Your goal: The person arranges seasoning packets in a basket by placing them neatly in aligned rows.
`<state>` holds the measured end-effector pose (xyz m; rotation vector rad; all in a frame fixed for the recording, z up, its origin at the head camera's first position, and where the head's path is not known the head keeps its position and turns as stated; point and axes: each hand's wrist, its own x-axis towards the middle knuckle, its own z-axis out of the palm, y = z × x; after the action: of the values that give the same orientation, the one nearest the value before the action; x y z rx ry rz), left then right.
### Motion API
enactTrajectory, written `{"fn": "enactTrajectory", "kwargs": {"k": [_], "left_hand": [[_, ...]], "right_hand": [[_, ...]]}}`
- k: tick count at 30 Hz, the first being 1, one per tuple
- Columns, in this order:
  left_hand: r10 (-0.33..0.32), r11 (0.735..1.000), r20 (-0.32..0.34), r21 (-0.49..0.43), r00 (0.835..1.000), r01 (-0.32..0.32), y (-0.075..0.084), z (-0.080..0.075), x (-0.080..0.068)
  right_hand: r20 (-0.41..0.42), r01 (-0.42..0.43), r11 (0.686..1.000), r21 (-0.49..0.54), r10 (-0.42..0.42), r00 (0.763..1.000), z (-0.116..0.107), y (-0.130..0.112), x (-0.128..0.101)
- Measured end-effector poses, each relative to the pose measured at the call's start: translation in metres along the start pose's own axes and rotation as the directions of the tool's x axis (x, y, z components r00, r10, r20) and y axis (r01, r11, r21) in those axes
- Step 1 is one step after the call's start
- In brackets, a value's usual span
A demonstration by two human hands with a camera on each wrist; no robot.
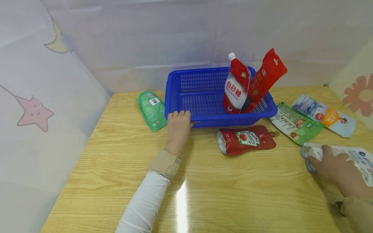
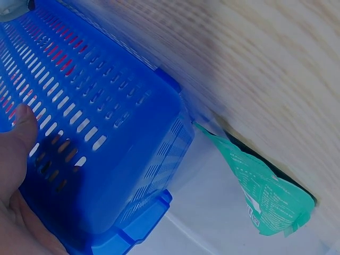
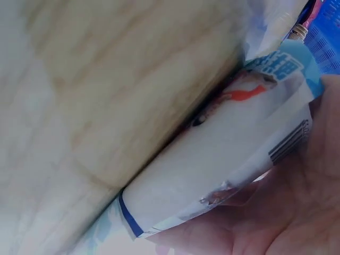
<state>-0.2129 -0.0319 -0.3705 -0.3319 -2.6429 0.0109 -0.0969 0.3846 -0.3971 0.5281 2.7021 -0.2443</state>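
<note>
While the left hand (image 1: 178, 127) has its fingers hooked over the near rim of one blue basket (image 1: 215, 123), close to the front left corner, the right hand (image 1: 338, 168) is way off at the table's right side, clamped on one white packet (image 1: 359, 158) with bits of blue. So yeah, hands well apart, both gripping something.

I count seven packs total. Two are in the basket, both at its right end: a capped sugar pouch (image 1: 234, 92), nearly upright, and a red pouch (image 1: 265, 77) leaning right and poking over the rim. Four lie on the wooden table (image 1: 122, 168): one Heinz pouch (image 1: 246, 139) just in front of the basket, one green pouch (image 1: 152, 110) at its left, then one green flat pack (image 1: 297, 124) and one blue-and-orange pack (image 1: 324, 115) over right. Number seven's the white one in hand; it's blurry, so can't really tell if it's touching the table.
</note>
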Motion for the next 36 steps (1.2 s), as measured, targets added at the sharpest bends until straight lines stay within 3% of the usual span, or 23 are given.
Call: {"fn": "enactTrajectory", "kwargs": {"k": [5, 10, 13, 21, 36], "left_hand": [[0.004, 1.0, 0.004, -0.008, 1.0, -0.004, 0.0, -0.001, 0.0], [0.0, 1.0, 0.0, 0.0, 1.0, 0.0, 0.0, -0.001, 0.0], [-0.001, 1.0, 0.005, 0.006, 1.0, 0.001, 0.0, -0.001, 0.0], [0.005, 1.0, -0.018, 0.012, 1.0, -0.005, 0.0, -0.001, -0.001], [-0.001, 1.0, -0.04, 0.003, 0.999, 0.001, 0.0, 0.001, -0.001]], "right_hand": [[-0.04, 0.08, 0.996, -0.033, -0.081, 0.996, 0.0, -0.002, -0.001], [-0.147, 0.167, 0.984, -0.062, -0.175, 0.974, 0.002, -0.004, 0.0], [-0.168, 0.19, 0.98, -0.065, -0.199, 0.966, 0.004, -0.004, 0.0], [-0.148, 0.182, 0.981, -0.062, -0.19, 0.971, 0.004, -0.003, 0.002], [-0.187, 0.157, 0.987, -0.04, -0.162, 0.969, 0.002, -0.013, -0.007]]}}
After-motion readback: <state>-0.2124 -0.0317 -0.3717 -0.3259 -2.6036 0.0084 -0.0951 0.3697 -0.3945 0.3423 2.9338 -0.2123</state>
